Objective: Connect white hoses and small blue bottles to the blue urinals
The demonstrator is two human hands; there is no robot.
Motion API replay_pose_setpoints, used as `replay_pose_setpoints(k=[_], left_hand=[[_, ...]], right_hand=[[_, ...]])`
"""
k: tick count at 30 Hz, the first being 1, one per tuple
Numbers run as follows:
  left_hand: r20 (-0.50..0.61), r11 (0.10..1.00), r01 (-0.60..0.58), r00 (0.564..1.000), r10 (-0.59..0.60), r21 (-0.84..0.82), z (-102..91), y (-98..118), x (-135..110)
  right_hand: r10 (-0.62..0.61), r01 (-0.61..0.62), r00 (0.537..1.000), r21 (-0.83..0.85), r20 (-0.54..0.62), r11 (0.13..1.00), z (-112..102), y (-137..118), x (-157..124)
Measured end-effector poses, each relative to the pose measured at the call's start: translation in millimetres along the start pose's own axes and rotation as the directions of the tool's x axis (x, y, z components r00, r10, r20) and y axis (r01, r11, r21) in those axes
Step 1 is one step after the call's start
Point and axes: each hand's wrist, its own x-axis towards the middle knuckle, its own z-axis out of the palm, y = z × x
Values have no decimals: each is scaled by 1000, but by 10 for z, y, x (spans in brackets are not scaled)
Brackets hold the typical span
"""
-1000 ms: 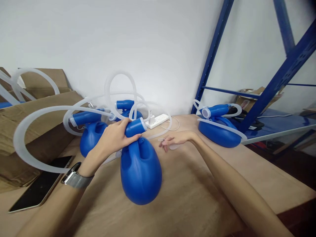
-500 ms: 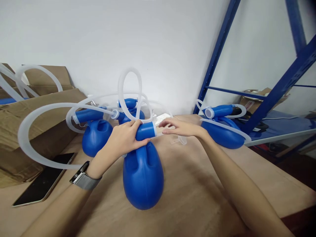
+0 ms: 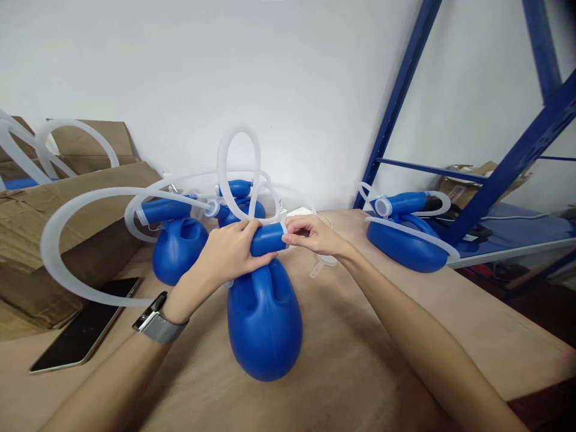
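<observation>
A blue plastic urinal bottle (image 3: 264,324) with a moulded handle stands on the table before me. Its neck (image 3: 268,239) points to the right and ends in a whitish rim (image 3: 284,231). My left hand (image 3: 234,249) is wrapped around this neck, thumb on the near side. At the neck's right end my right hand (image 3: 312,234) is closed, thumb and fingertips pinching the rim. Just below that hand shows a clear plastic cap (image 3: 323,263) with a tab. A translucent corrugated hose (image 3: 56,240) loops out to the left and passes behind my left wrist.
More blue bottles with hoses stand behind on the left (image 3: 177,249) and at the right (image 3: 405,243). A cardboard box (image 3: 90,222) is at the left, beside a dark tablet (image 3: 85,330). Blue shelving (image 3: 405,90) rises at the right. A white power strip (image 3: 300,212) lies near the wall.
My right hand has moved slightly left and closed at the rim of the bottle's neck; its fingers were stretched out before. The clear cap has shifted a little. My left hand keeps its grip.
</observation>
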Motion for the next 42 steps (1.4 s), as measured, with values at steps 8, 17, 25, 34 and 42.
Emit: replay_pose_setpoints(k=[8, 17, 25, 34, 42], left_hand=[[3, 999, 3, 1000, -3, 33, -21, 42, -20], [1, 1000, 1, 1000, -1, -8, 15, 23, -7], [-33, 998, 9, 999, -11, -58, 42, 5, -8], [-66, 993, 98, 993, -102, -58, 80, 32, -21], [-60, 985, 172, 983, -173, -23, 68, 86, -34]], right_hand=[[-10, 10, 1000, 44, 13, 999, -60, -33, 6], [-8, 7, 998, 19, 69, 1000, -145, -54, 5], [-19, 17, 997, 35, 76, 999, -172, -56, 10], [-20, 22, 999, 42, -34, 999, -150, -17, -6], [9, 12, 995, 198, -102, 980, -137, 116, -35]])
